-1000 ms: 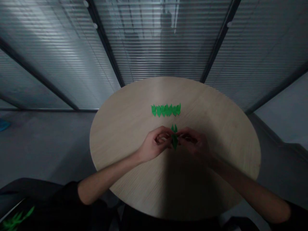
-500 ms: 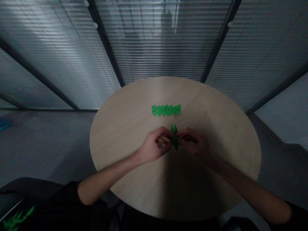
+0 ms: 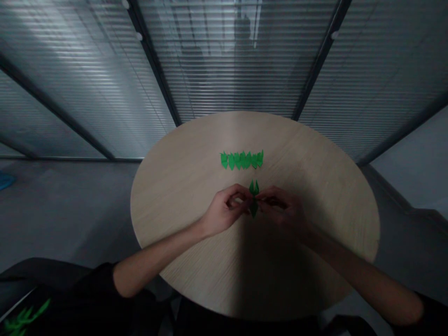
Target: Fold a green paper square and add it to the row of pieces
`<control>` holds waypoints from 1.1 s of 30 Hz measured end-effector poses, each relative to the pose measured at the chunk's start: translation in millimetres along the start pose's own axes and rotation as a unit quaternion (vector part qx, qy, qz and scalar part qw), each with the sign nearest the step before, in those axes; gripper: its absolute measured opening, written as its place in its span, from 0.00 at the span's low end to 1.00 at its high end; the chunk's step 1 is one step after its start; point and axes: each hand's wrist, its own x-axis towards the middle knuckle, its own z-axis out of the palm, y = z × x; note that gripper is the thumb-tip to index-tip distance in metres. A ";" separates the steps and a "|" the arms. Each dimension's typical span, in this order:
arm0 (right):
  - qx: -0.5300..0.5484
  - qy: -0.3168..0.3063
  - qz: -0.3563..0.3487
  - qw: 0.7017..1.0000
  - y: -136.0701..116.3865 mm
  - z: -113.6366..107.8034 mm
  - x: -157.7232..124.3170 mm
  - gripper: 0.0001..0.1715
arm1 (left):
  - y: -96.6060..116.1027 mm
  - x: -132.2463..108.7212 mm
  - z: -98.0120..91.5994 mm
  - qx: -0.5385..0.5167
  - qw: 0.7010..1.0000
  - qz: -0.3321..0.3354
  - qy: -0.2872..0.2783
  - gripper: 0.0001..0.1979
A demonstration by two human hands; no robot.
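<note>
A small green folded piece (image 3: 254, 210), seemingly paper, is pinched between my two hands above the round wooden table (image 3: 182, 186). Two pointed tips stick up past my fingers, and one point hangs below them. My left hand (image 3: 224, 210) grips its left side with thumb and forefinger. From the other side, my right hand (image 3: 285, 210) holds it with closed fingertips. Beyond my hands, a row of several similar green pieces (image 3: 241, 160) lies side by side on the table.
Glass panels with blinds (image 3: 238, 70) rise behind the table's far edge. At the lower left, green leaf-like shapes (image 3: 26, 319) show beside a dark chair (image 3: 45, 270). A blue object (image 3: 5, 180) lies on the floor at the far left.
The held green piece has turned slightly, its lower point shifting left. The fingers of my left hand have closed in a little around it. The row has not moved.
</note>
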 end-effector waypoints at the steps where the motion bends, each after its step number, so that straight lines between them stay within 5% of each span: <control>1: 0.000 -0.003 0.005 1.000 -0.2 0.2 0.0 0.02 | -0.8 0.2 0.3 -0.007 1.000 0.001 0.001 0.10; 10: 0.056 -0.008 0.117 0.992 1.9 2.4 3.3 0.20 | -9.3 -2.0 0.6 -0.053 0.998 0.020 0.003 0.15; 33: 0.058 -0.034 0.126 0.990 2.3 -3.4 6.6 0.15 | -6.5 -2.9 2.4 -0.006 0.999 0.017 -0.029 0.12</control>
